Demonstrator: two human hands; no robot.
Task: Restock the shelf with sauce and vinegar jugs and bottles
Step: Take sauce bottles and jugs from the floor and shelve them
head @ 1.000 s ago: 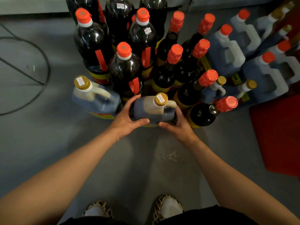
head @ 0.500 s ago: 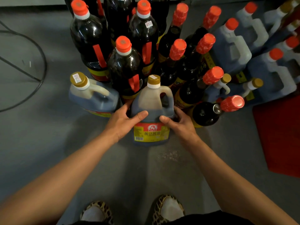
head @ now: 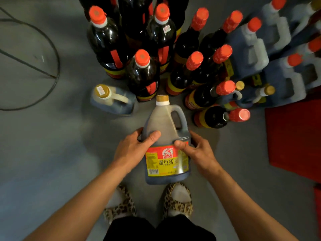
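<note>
I hold a dark soy sauce jug (head: 164, 126) with a gold cap and a red-and-yellow label above the floor, tilted with its cap pointing away from me. My left hand (head: 133, 148) grips its left side, thumb across the front. My right hand (head: 196, 150) grips its right side, thumb on the label. A second gold-capped jug (head: 112, 100) stands on the floor to the left. Behind them stand several tall dark bottles (head: 144, 75) with red caps and several grey jugs (head: 250, 51) with red caps at the right.
The grey floor (head: 52, 153) stretches out to the left, where a black cable (head: 52, 49) loops across it. A red mat (head: 295, 136) lies at the right. My feet in leopard-print slippers (head: 177, 199) stand below the jug.
The jug has been lifted out of the cluster, tipped from cap-up to label-up, and drawn towards me. Both hands have stayed on its sides.
</note>
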